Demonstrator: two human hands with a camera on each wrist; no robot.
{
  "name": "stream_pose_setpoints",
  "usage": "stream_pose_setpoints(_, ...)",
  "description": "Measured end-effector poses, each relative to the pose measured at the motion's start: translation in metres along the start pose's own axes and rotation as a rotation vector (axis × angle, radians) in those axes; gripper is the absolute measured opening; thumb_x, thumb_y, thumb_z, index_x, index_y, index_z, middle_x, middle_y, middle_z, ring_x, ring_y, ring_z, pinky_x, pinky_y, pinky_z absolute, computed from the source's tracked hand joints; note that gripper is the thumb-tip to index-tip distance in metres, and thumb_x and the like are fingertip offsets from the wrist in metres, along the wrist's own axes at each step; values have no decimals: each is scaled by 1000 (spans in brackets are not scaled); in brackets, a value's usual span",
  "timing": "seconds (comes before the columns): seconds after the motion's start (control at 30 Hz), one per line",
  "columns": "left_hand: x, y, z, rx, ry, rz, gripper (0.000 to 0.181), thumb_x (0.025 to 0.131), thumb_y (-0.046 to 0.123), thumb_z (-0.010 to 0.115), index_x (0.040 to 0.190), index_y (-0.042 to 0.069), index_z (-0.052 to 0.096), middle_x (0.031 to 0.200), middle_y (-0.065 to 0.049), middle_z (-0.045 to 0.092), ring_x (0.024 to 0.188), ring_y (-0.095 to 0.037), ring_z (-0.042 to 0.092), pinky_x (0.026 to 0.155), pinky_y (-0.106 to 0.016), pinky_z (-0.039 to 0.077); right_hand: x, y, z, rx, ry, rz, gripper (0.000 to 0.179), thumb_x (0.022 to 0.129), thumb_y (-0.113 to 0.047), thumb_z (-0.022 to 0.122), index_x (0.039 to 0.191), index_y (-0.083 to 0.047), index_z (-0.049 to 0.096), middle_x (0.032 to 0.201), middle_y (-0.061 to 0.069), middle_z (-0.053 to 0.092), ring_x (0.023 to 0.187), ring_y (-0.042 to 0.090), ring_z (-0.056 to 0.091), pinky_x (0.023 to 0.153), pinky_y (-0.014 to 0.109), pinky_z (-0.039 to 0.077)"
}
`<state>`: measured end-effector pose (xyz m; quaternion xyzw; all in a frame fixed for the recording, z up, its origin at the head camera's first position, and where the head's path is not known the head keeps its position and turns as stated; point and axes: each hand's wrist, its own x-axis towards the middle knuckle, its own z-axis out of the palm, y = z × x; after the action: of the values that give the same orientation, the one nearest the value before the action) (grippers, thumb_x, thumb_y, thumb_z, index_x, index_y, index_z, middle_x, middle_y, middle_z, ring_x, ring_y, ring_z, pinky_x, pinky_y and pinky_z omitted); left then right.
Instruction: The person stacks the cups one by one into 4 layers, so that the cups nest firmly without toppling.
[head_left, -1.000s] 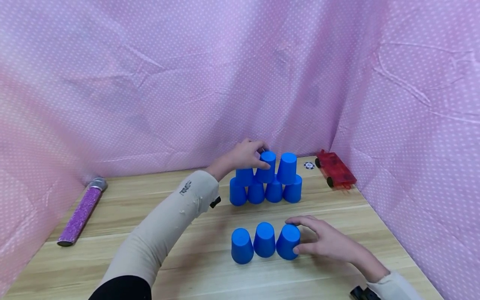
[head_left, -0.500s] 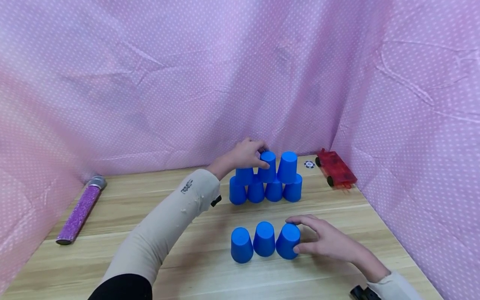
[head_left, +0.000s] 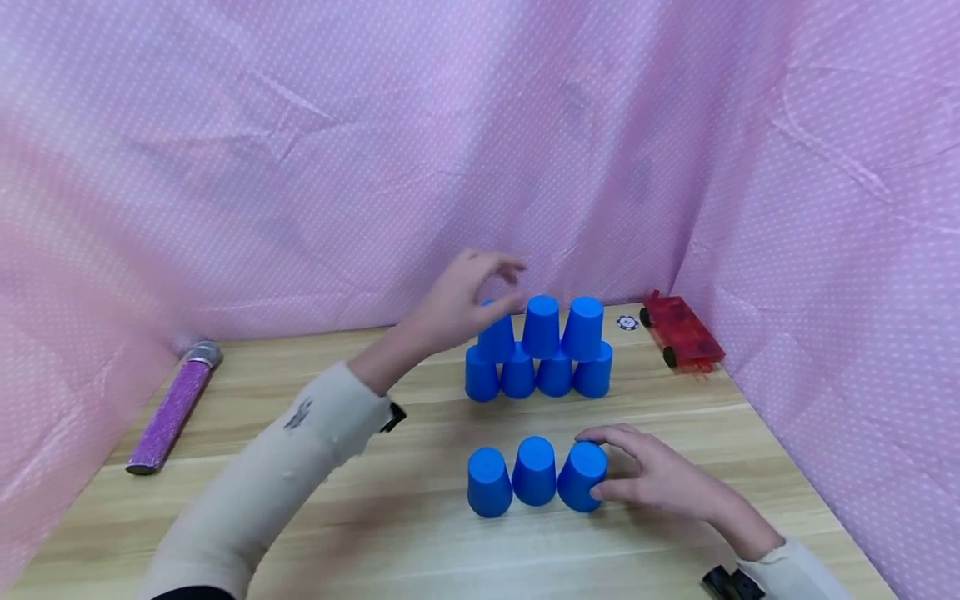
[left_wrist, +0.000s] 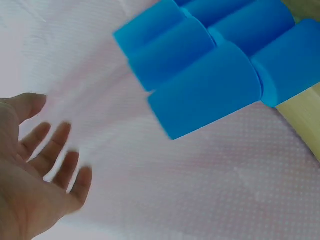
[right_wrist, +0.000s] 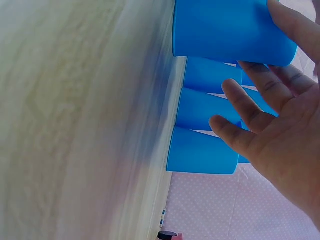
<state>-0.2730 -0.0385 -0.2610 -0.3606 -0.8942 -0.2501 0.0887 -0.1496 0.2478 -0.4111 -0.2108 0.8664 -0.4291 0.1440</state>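
At the back, blue cups stand upside down in two tiers: a lower row of several cups [head_left: 517, 372] and three upper cups [head_left: 542, 327] bridging them. My left hand [head_left: 457, 304] hovers by the left upper cup [head_left: 495, 340], partly covering it in the head view. The left wrist view shows that hand [left_wrist: 45, 175] with spread, relaxed fingers, apart from the cups [left_wrist: 205, 92]. Closer in stand three more inverted cups in a row. My right hand [head_left: 663, 479] holds the rightmost one [head_left: 581, 477] between thumb and index finger; its other fingers extend loosely.
A purple glittery microphone [head_left: 171, 412] lies at the left of the wooden table [head_left: 360, 533]. At the back right are a poker chip [head_left: 627, 322] and a translucent red toy car [head_left: 682, 333]. Pink dotted cloth [head_left: 315, 167] hangs around the back and sides.
My left hand has let go of the middle upper cup and moved up and left, its fingers opening. My right hand stays at the front right cup.
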Motion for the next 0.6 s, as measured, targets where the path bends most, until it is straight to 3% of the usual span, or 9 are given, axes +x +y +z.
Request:
stream_pose_setpoints(0.07,-21,1,-4,-59,-31,24,36,99,30,63,132,15,61,116,1,71,113,-16,60,97,-41,52,0,-1,-1,3,2,9,59,87,-35,78,138,-18,56,140,7,59,135,43,47,103,73,37)
stream_pose_setpoints(0.17,-51,-3,-3,-104,-163,5,30,100,32,62,126,18,64,108,5,71,100,-12,65,88,-37,56,-1,-4,-3,-7,21,8,57,87,-36,78,137,-19,56,140,7,59,136,44,47,103,74,36)
stream_pose_setpoints(0.3,-90,-17,10,-149,-359,-77,37,98,36,64,132,21,61,117,5,69,110,-14,64,90,-38,56,0,-13,-14,-61,104,-30,58,87,-38,78,137,-19,56,141,9,59,134,44,49,100,73,40)
stream_pose_setpoints(0.37,-106,-25,19,-206,-425,-118,46,96,37,67,138,20,57,127,3,67,121,-18,61,98,-45,53,1,-22,-24,-91,169,-44,59,87,-38,78,138,-20,55,142,10,59,134,45,49,98,73,41)
stream_pose_setpoints(0.5,-131,-40,41,-303,-486,-172,64,91,40,73,148,24,47,142,4,58,134,-22,52,106,-53,47,9,-45,-50,-129,302,-72,59,87,-33,79,137,-18,53,140,10,59,133,43,50,99,74,39)
stream_pose_setpoints(0.6,-143,-45,57,-373,-499,-194,71,88,42,75,150,25,44,147,2,54,138,-23,49,108,-52,46,19,-62,-70,-124,388,-115,58,86,-27,80,135,-13,53,135,11,61,132,39,51,104,70,37)
